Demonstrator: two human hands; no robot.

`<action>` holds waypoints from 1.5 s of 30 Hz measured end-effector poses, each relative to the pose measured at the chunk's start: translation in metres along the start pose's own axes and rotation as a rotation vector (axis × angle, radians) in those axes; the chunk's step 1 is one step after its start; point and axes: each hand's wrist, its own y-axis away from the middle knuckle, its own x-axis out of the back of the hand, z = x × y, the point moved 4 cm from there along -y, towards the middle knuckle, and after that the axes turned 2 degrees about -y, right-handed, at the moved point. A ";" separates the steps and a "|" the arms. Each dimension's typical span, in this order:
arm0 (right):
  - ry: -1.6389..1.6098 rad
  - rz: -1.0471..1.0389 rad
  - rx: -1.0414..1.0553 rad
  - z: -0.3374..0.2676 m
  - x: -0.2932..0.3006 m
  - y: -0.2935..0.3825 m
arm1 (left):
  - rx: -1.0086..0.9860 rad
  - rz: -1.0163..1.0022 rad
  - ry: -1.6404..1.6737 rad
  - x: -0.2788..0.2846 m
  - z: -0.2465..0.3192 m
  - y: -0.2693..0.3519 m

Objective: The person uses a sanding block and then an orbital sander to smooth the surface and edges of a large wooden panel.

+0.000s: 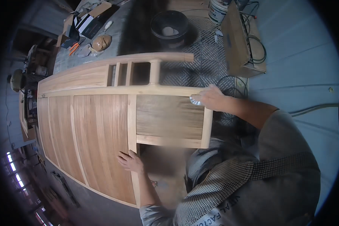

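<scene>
Before me lies a large framed wooden panel assembly (101, 121) with pale rails and browner inset boards. My left hand (131, 162) rests on it, fingers spread, beside a cross rail, holding nothing. At the far right corner of the frame, my right hand (212, 97) is closed around a small pale, striped, ridged object (195, 100), whose kind I cannot tell. That object touches the corner of a darker greyish-brown inset panel (169, 115). Beyond the long rail, a narrower slatted section (155, 72) with short crosspieces joins the assembly.
A black bucket (169, 25) with pale round pieces inside stands beyond the frame. Right of it are a white bucket (217, 11), an open cardboard box (234, 45) and cables. A grey table (82, 60) holds orange-handled pliers (73, 49), a brown-filled plastic bag (101, 43) and boxes.
</scene>
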 end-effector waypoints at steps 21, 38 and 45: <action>-0.191 0.490 0.205 0.060 -0.021 0.070 | 0.123 -0.090 0.206 0.041 0.162 0.052; -0.963 0.275 -0.750 0.104 -0.098 0.147 | 0.133 -0.075 0.148 0.035 0.157 0.047; -0.872 0.480 -0.317 0.056 -0.038 0.108 | 0.134 -0.086 0.170 0.039 0.161 0.046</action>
